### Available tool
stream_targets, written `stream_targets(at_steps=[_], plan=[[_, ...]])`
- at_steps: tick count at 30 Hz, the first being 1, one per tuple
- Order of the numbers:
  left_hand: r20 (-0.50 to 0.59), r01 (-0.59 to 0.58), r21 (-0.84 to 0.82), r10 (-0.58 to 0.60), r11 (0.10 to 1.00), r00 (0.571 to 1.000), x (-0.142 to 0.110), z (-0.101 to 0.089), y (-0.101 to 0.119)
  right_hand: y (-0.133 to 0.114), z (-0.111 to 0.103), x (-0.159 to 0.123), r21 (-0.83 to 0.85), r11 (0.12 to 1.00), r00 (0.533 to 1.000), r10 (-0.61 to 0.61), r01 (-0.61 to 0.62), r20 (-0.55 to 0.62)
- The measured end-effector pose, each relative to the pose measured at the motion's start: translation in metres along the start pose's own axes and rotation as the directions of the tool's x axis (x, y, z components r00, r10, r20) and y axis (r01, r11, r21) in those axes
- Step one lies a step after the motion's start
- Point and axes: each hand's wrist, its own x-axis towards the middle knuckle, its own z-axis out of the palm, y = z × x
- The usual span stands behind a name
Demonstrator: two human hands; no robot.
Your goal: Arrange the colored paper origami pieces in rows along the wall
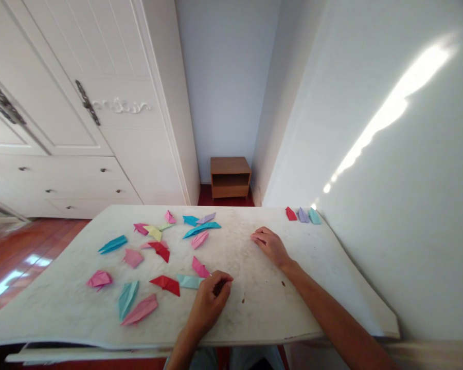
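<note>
My left hand (210,302) hovers over or rests on the table near its front, fingers curled round to the thumb, with nothing seen in them. Just left of it lie a pale aqua folded paper piece (189,281), partly behind the hand, and a magenta one (199,267). Farther right and back, my right hand (270,246) has its fingertips pressed together; no object shows in them. Several more origami pieces are scattered on the left, among them a red one (165,285), a blue one (113,244) and a pink one (140,310).
At the white table's (250,324) back right corner stand a red paper piece (290,214), a lavender one (303,215) and an aqua one (314,216) in a row. A wall (389,205) borders the right side. Beyond are a white wardrobe (131,139) and a small wooden cabinet (230,165).
</note>
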Motion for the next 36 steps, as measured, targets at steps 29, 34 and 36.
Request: stream_targets(at_steps=[29, 34, 36], plan=[[-0.407, -0.206, 0.219, 0.281, 0.954, 0.869, -0.058, -0.044, -0.004, 0.009, -0.004, -0.004, 0.071, 0.996, 0.998, 0.06, -0.061, 0.011], [-0.586, -0.056, 0.279, 0.216, 0.959, 0.781, -0.055, -0.1, -0.008, 0.01, -0.003, -0.004, 0.097, 0.992, 0.997, 0.076, -0.077, 0.013], [-0.607, -0.005, 0.298, 0.193, 0.955, 0.771, -0.048, -0.119, -0.01, 0.011, -0.003, -0.003, 0.082, 0.995, 0.998, 0.06, -0.061, 0.017]])
